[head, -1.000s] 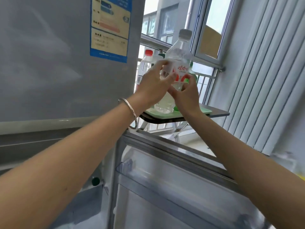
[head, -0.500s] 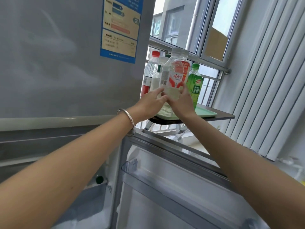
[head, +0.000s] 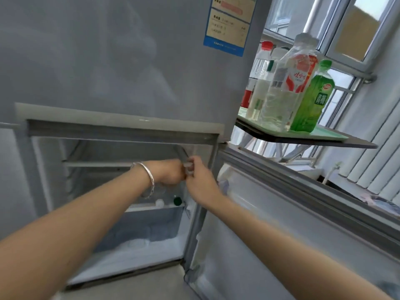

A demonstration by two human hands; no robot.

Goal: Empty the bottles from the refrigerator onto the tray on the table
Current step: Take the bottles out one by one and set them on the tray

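Both my hands are inside the open lower compartment of the refrigerator (head: 121, 131). My left hand (head: 171, 174), with a bracelet at the wrist, and my right hand (head: 200, 180) are closed together around the neck of a clear bottle (head: 188, 167) with a pale cap; its body is mostly hidden behind them. Below them, a white cap (head: 159, 202) and a green cap (head: 177, 200) of two more bottles show in the fridge. On the green tray (head: 329, 136) stand a clear bottle with a red-white label (head: 285, 89), a green bottle (head: 313, 100) and a red-capped bottle (head: 260, 68).
The tray lies on a dark table (head: 359, 145) at the upper right, beside the window (head: 357, 29). The open fridge door (head: 281, 213) swings out to the right under the table. White vertical blinds (head: 381, 161) hang at the far right.
Both hands let go of the red-white labelled bottle, which now stands on the tray. They dropped into the lower fridge compartment and closed on another bottle. The view tilted down.
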